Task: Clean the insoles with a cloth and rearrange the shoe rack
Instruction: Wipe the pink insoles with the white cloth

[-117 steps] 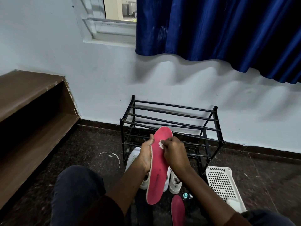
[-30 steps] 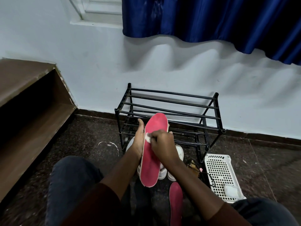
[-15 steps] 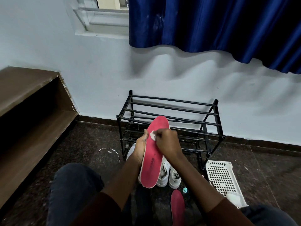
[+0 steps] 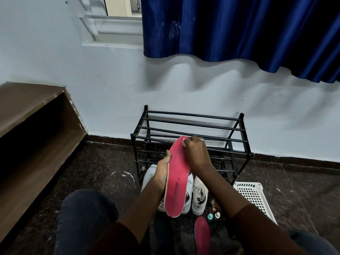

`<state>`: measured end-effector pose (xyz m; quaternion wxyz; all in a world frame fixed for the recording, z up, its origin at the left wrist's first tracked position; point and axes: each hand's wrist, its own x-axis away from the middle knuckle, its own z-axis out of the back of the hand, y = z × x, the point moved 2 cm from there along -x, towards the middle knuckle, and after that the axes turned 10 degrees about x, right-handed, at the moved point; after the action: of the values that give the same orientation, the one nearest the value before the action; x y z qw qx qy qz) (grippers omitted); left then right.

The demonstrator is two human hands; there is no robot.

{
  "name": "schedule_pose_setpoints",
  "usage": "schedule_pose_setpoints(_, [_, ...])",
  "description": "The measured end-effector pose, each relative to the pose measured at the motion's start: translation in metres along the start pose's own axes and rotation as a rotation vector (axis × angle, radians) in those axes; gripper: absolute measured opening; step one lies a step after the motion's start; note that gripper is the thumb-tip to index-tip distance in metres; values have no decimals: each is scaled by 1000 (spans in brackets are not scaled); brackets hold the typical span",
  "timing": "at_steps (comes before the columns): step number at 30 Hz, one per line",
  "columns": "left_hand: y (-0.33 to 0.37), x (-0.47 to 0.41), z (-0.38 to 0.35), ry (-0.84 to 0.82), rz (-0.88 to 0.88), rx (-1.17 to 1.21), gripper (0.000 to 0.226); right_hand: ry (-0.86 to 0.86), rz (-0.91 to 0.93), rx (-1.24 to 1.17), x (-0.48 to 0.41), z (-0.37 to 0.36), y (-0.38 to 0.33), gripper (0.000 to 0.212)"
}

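A red insole point(image 4: 177, 178) stands upright in front of me, toe end up. My left hand point(image 4: 162, 170) grips its left edge around the middle. My right hand point(image 4: 196, 155) pinches a small white cloth point(image 4: 184, 142) against the insole's toe end; most of the cloth is hidden under the fingers. A second red insole point(image 4: 202, 235) lies on the floor between my knees. Behind the hands stands the black metal shoe rack point(image 4: 191, 129), with nothing on its top bars. A pair of white sneakers point(image 4: 199, 196) sits on the floor in front of the rack.
A white perforated plastic basket point(image 4: 254, 195) lies on the floor at the right of the rack. Two small bottles point(image 4: 213, 216) stand near the sneakers. A brown wooden shelf unit point(image 4: 31, 137) runs along the left. A blue curtain point(image 4: 239, 30) hangs above the rack.
My right hand with the cloth has slid up the insole from its upper middle to the toe end. The left hand keeps its grip on the edge.
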<state>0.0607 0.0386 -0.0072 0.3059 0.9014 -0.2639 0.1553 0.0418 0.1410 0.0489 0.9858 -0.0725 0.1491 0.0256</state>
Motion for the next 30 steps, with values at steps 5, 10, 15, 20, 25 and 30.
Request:
schedule_pose_setpoints(5, [5,-1,7,6,4,-16,66,-31,-116,-190,4,0,-6,20])
schedule_pose_setpoints(10, [9,-7,11,50,-6,-34,60,-184,-93,-349,45,3,-29,25])
schedule_pose_setpoints(15, [7,-8,11,65,-18,-50,59,-240,-2,-392,55,8,-29,19])
schedule_pose_setpoints(20, [-3,0,-2,3,70,-28,69,-116,-7,-205,27,-4,-9,16])
schedule_pose_setpoints(25, [-10,6,-2,-82,123,35,67,78,-150,-138,1,-3,3,19])
schedule_pose_setpoints(30, [-8,4,1,-104,110,75,61,22,-90,-146,-4,-12,-6,21])
